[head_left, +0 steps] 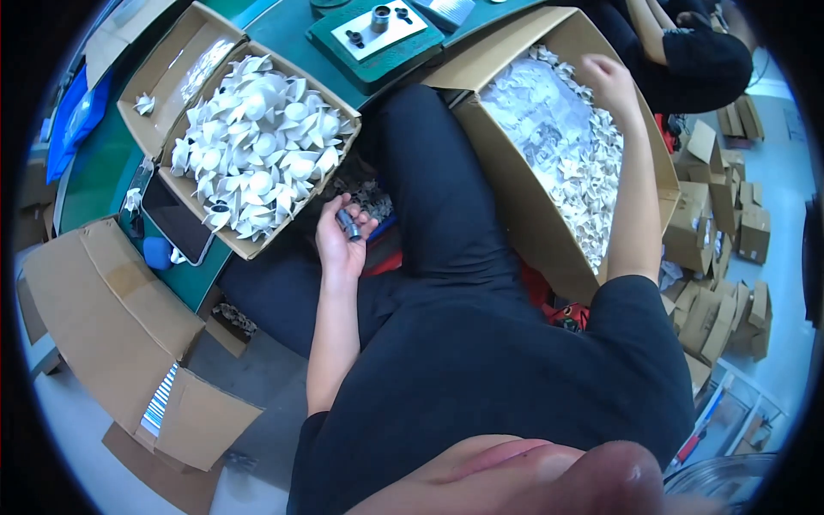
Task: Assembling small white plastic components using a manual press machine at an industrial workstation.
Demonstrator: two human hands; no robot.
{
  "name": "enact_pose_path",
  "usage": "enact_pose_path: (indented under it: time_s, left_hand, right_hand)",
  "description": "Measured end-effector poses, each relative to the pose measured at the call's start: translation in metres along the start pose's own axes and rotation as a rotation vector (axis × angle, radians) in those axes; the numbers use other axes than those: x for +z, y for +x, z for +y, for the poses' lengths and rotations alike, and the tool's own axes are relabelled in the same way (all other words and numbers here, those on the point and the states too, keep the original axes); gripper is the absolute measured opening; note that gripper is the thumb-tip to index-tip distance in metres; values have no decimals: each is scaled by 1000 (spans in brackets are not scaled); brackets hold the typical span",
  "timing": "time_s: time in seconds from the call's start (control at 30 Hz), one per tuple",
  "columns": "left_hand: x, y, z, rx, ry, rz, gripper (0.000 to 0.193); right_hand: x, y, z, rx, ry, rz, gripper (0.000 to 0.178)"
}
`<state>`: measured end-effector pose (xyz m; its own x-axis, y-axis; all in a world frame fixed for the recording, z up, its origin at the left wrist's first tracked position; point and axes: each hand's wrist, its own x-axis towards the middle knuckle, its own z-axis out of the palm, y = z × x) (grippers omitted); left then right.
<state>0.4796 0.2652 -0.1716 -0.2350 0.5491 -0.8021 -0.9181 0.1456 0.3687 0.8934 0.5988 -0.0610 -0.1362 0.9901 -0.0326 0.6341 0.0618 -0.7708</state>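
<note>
My left hand [340, 236] is turned palm up below the left box, with its fingers curled round a short dark metal cylinder [348, 225]. My right hand [608, 83] is raised over the far side of the right cardboard box [541, 215], fingers bent into a closed shape; what they hold, if anything, is hidden. Inside that box lie many small white bladed parts [592, 202], partly covered by a crumpled clear plastic bag [536, 112]. The left cardboard box [343, 103] is heaped with larger white finned parts [257, 137] that look like small impellers.
A green fixture [378, 51] with a white plate and upright metal post stands on the green table [94, 184]. A dark tablet [178, 219] lies by the left box. An opened carton [112, 300] is at left. Stacked cartons [704, 318] and another person [695, 64] are at right.
</note>
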Motion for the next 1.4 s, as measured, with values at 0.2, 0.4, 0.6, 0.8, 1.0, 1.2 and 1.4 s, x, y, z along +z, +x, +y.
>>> enact_pose_path:
  time_s: [0.2, 0.4, 0.6, 0.8, 1.0, 1.2, 1.4]
  left_hand:
    - [-16, 6, 1, -117, 140, -209, 21]
    - [-11, 13, -17, -107, 201, -317, 20]
    - [-8, 7, -13, -63, 210, -314, 19]
    - [-21, 6, -11, -16, 227, -361, 18]
    - [-17, 0, -12, -39, 258, -366, 17]
    - [-17, 4, -15, -33, 281, -347, 17]
    - [-19, 2, -6, -29, 232, -347, 16]
  right_hand:
    - [1, -97, 100, 19, -533, -287, 29]
    - [7, -137, 92, 261, -674, -346, 30]
    - [-2, -132, 115, 85, -832, -465, 32]
    - [-13, -120, 96, -48, -780, -273, 34]
    - [82, -59, -101, -248, 137, -51, 33]
    - [204, -30, -201, -617, 193, 11, 34]
    - [225, -29, -207, -897, -23, 102, 26]
